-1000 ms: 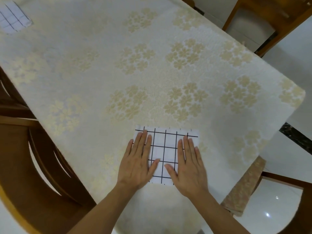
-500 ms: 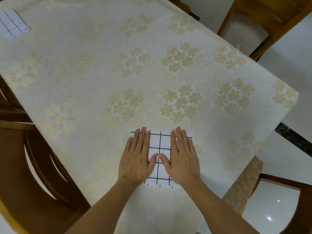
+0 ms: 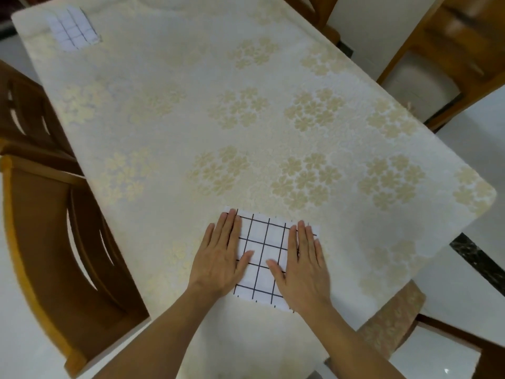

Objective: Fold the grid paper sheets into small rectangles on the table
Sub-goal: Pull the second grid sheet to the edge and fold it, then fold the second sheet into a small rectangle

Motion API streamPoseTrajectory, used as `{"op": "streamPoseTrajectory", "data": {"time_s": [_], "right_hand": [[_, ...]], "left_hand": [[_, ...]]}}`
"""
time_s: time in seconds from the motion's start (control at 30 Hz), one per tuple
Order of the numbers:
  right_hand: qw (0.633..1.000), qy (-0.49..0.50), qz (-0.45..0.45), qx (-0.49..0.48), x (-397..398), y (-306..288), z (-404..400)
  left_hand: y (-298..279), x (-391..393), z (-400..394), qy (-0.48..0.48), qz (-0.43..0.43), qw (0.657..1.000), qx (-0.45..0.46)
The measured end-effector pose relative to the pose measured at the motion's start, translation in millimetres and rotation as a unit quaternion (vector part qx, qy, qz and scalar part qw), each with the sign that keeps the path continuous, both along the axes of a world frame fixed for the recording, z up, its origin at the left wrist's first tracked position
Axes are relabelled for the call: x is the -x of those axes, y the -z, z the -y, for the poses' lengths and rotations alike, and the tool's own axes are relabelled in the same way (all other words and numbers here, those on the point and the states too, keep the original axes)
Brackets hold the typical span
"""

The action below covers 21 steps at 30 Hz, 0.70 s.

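Observation:
A folded white sheet of grid paper (image 3: 263, 243) with black lines lies flat near the front edge of the table (image 3: 246, 119). My left hand (image 3: 220, 257) presses flat on its left part, fingers straight. Over the sheet's right part my right hand (image 3: 304, 265) lies flat too, fingers straight. The two thumbs point toward each other with a gap between them. At the far left corner of the table lies another folded grid paper (image 3: 72, 28), small and rectangular.
A cream tablecloth with pale gold flowers covers the table. Wooden chairs stand at the left (image 3: 49, 228), at the far right (image 3: 448, 56) and at the near right (image 3: 478, 348). White tiled floor shows around the table.
Both hands have slid apart across the sheet, from close together at its middle out toward its left and right sides. The camera view has shifted, and the far folded paper shows more fully.

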State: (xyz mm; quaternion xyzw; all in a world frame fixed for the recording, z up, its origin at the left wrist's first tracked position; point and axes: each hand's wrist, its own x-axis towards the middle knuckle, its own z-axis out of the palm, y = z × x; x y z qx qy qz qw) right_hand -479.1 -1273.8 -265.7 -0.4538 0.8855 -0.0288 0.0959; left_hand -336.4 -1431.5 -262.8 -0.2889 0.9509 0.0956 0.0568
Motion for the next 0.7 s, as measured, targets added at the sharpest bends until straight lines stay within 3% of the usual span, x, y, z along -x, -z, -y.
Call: {"op": "streamPoseTrajectory", "data": {"time_s": [0.17,0.3,0.43,0.7], "right_hand": [[0.985,-0.167,-0.018,0.049,32,-24,25],[0.926,-0.355,-0.037,0.121,48,-30,68],[0.865,-0.481,-0.056,0.128,43,-28,110],[0.817,-0.568,-0.01,0.099,29,-18,154]], "left_hand": [[-30,-31,-2,-0.142,-0.022,0.989,-0.022],[-41,-56,-16,-0.204,0.019,0.978,-0.025],[-38,-61,-36,-0.247,0.027,0.968,-0.03],[-33,-39,-57,-0.319,-0.001,0.948,-0.024]]}}
